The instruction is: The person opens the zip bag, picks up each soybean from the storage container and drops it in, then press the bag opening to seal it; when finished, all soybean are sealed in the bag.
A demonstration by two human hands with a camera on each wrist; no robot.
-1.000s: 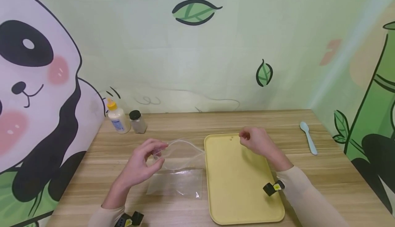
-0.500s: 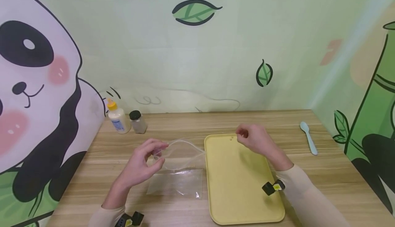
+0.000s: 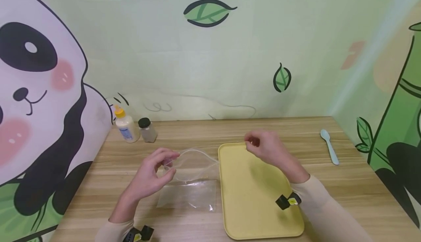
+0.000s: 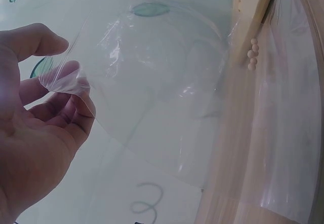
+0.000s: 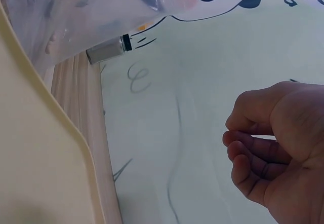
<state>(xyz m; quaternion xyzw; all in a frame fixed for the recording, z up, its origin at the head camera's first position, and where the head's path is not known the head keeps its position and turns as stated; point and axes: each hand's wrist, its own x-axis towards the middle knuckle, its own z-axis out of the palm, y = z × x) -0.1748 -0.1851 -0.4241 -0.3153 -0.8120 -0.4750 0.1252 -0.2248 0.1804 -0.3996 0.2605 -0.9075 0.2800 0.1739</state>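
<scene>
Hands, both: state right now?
Left hand: pinching the mouth of the clear bag.
Right hand: fingers curled above the yellow tray; whether it holds anything cannot be told.

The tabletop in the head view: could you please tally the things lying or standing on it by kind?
Clear plastic bag: 1
Yellow tray: 1
Yellow-capped squeeze bottle: 1
Black-capped jar: 1
Light blue spoon: 1
Total: 5
</scene>
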